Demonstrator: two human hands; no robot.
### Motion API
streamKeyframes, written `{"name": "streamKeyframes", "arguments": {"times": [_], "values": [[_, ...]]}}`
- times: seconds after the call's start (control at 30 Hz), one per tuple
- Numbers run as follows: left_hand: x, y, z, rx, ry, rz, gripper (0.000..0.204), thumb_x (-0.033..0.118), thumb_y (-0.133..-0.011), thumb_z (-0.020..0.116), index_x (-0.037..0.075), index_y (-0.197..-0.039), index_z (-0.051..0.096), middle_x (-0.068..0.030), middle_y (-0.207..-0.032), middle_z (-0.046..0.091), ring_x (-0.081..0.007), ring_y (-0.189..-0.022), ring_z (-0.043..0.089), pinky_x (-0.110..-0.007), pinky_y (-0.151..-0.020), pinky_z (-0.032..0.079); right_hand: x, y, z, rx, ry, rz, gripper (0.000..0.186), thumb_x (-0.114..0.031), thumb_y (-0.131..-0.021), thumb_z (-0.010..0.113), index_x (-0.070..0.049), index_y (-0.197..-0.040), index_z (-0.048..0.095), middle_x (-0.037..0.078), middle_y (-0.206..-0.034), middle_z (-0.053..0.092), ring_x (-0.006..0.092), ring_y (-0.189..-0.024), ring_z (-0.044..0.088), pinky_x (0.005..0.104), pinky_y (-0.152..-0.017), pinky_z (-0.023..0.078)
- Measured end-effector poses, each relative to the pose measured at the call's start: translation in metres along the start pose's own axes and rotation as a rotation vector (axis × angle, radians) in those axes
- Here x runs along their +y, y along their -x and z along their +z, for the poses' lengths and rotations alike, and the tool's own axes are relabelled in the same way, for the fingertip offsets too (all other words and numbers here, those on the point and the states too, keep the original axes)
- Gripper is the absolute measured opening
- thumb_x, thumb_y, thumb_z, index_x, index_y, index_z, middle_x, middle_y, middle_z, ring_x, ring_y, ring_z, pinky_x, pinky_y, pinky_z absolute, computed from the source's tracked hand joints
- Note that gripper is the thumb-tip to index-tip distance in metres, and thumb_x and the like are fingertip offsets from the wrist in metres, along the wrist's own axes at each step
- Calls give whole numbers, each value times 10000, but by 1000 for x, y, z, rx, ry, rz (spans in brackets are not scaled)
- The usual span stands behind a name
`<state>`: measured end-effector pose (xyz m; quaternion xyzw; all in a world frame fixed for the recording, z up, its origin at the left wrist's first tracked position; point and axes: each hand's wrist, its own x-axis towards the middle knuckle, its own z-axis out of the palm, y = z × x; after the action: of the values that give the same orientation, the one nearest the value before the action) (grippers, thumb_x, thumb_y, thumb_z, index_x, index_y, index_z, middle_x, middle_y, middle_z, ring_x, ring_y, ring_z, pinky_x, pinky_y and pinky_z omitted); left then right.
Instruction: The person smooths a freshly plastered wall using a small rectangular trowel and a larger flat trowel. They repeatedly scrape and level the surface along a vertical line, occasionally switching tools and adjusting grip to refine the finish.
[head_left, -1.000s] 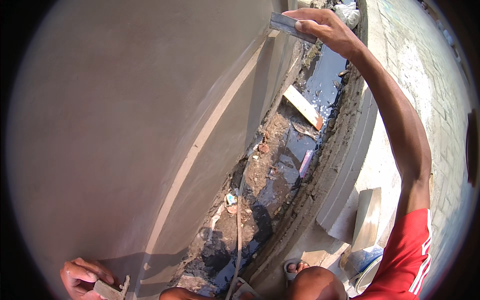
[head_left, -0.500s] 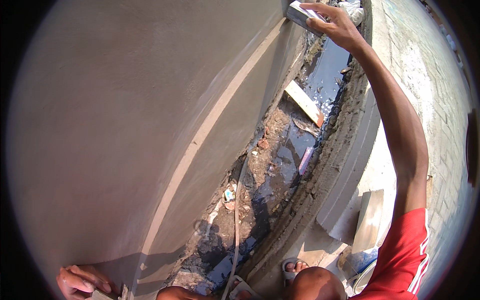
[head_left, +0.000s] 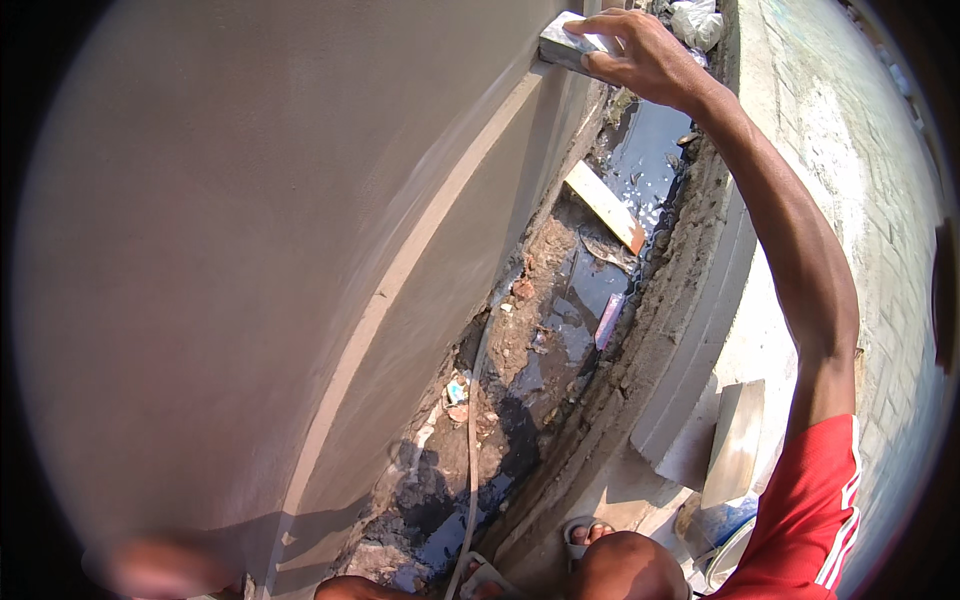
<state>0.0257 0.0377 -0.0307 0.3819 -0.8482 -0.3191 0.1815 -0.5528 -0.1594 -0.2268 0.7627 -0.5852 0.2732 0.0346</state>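
At the top, my right hand grips a grey rectangular block with a pale upper face, thumb on the near side and fingers over the far side. The block sits against the grey plastered wall, at the far end of a lighter raised band that curves along it. Low at the left, my left hand is a blur beside the wall; its fingers cannot be made out. Whatever it touches is hidden by the blur and the picture's edge.
Between wall and concrete kerb runs a ditch with dark water, rubble, a wooden board and a long thin hose or strip. A bucket and a plank stand at lower right, near my sandalled feet.
My right hand has moved the block left and slightly down along the wall. My left hand, earlier seen curled over a grey edge, is now blurred.
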Motion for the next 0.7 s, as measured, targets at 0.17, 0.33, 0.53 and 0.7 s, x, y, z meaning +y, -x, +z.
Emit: {"name": "streamKeyframes", "arguments": {"times": [0.17,0.33,0.53,0.7], "values": [[0,5,9,67,-196,135,323,32,-798,663,12,-1114,599,-204,-1056,638,-232,-777,656,-335,-652,565,-31,32,-4,178,-457,45,468,-393,-893,585,-90,-1249,619,160,-1137,657,285,-1003,641,480,-885,524],[8,-8,9,94,35,-102,333,74,-762,723,14,-1074,621,-200,-1022,652,-232,-774,650,-313,-641,554,22,45,25,633,-973,539,647,-298,-893,645,-57,-1434,386,173,-1233,565,269,-1121,588,445,-882,541],[3,-6,-1,-18,136,-83,382,64,-766,717,25,-1123,588,-209,-961,663,-233,-774,650,-301,-644,544,3,-5,74,785,-1070,633,674,-238,-867,667,-18,-1436,379,154,-1135,619,208,-1006,626,377,-854,532],[1,-5,2,16,135,-70,383,85,-790,704,27,-1145,573,-216,-974,658,-236,-784,649,-300,-646,543,-13,24,145,844,-1027,757,588,-151,-859,650,25,-1385,453,196,-1234,599,228,-1030,629,319,-864,511]]}}
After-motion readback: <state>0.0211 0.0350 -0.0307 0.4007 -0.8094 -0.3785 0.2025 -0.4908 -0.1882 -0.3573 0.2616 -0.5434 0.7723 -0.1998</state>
